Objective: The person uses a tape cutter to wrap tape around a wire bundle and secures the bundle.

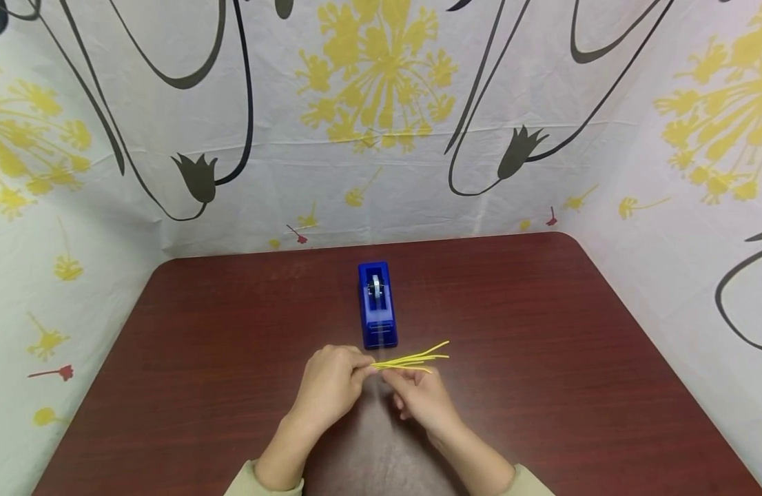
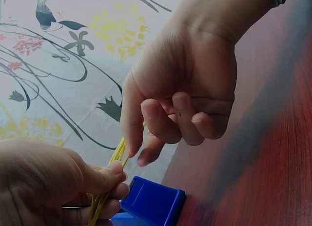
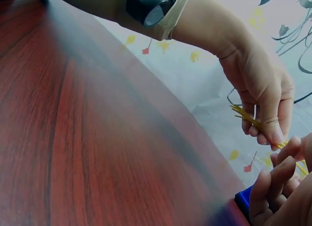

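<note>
A small bundle of thin yellow strands (image 1: 412, 359) is held above the table, its free ends fanning out to the right in the head view. My left hand (image 1: 333, 382) pinches the bundle between thumb and fingers, and a short tail sticks out behind that grip in the right wrist view. Close beside it, my right hand (image 1: 423, 399) has thumb and index finger at the strands, which run behind the thumb in the left wrist view. Its other fingers are loosely curled. Just beyond both hands stands a blue tape dispenser (image 1: 378, 331) with a roll in it.
The dark red-brown wooden table (image 1: 232, 324) has rounded far corners. Around its back and sides hangs a white cloth (image 1: 368, 200) printed with yellow flowers and dark stems.
</note>
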The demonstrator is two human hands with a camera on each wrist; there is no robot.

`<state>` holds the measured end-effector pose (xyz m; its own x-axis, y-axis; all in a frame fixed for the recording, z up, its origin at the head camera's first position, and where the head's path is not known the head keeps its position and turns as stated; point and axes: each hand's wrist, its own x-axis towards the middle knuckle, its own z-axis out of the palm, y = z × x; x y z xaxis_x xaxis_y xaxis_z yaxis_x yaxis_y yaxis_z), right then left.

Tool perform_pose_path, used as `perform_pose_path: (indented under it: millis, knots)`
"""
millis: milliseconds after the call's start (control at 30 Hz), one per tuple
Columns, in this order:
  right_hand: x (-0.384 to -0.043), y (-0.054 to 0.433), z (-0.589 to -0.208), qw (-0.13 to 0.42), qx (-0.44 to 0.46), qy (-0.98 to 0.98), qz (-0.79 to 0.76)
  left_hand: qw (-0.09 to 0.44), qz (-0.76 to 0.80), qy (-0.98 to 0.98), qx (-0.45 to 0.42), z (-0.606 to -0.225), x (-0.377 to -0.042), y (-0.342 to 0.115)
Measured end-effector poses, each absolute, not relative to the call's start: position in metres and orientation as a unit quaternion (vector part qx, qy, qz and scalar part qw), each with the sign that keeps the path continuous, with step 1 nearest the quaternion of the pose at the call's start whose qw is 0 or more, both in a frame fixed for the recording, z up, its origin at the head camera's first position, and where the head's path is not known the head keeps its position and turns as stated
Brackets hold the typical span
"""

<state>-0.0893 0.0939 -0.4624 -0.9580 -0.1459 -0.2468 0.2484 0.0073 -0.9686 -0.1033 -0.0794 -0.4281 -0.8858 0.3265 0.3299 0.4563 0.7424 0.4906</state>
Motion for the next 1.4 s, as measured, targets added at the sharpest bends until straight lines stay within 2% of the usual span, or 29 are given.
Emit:
perform_pose_path:
  millis: [333, 1300, 1400]
  knots:
    - [-0.0881, 0.0941, -0.458, 0.168, 0.039, 0.634, -0.754, 0.111, -0.298, -0.924, -0.211, -0.4277, -0.1039, -0.079]
    - [-0.0901, 0.096, -0.4639, 0.158, 0.039, 0.612, -0.774, 0.099, -0.303, -0.925, -0.207, -0.4288, -0.1058, -0.0775]
    - [-0.0896, 0.096, -0.4628, 0.171, 0.031, 0.62, -0.765, 0.098, -0.298, -0.927, -0.205, -0.429, -0.1063, -0.0774]
